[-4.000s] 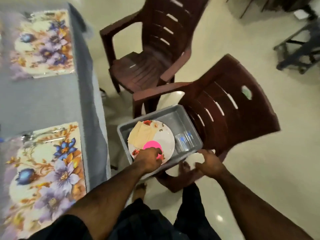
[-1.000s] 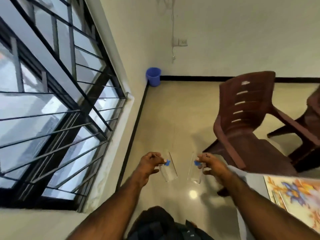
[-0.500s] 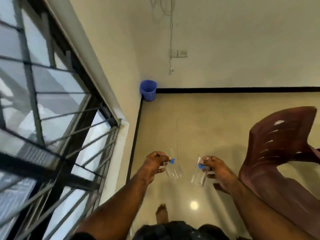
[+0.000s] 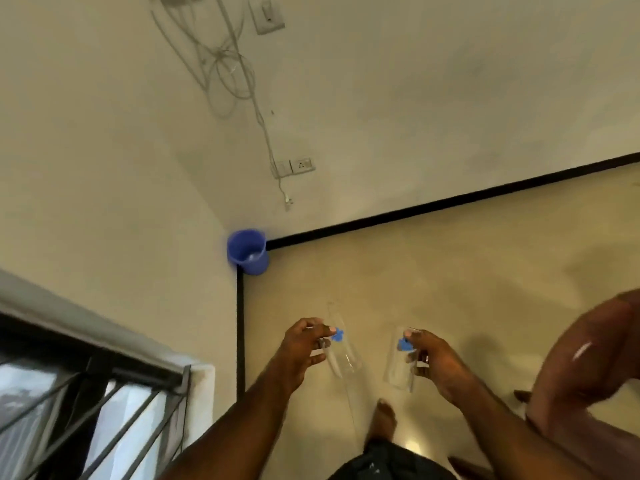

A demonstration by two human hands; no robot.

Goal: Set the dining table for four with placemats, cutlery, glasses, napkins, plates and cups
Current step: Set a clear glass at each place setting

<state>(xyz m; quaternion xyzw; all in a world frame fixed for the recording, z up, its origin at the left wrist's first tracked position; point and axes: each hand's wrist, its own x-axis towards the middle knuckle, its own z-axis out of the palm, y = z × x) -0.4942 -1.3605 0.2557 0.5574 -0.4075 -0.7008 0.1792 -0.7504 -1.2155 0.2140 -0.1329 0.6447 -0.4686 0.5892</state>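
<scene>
two clear glasses, each with a small blue mark near the rim, are in the air over the floor, one in each hand. the left glass (image 4: 341, 348) tilts with its rim leaning far and left, pinched near the top between the thumb and fingers of the left hand (image 4: 301, 344); the right glass (image 4: 400, 362) hangs closer to upright, and the fingers of the right hand (image 4: 431, 358) are curled on its side. the glasses are near each other but apart. below them a bare foot (image 4: 382, 419) steps on the tiled floor (image 4: 450, 271); a brown chair (image 4: 588, 368) blurs at the right, a blue bucket (image 4: 247, 251) stands in the far corner, and a barred window (image 4: 86, 393) is at the near left. no table shows here, so this looks like a carry. to do it well, keep the glasses from knocking together, firm up the thin pinch on the left one, and set each down upright beside a placemat.
</scene>
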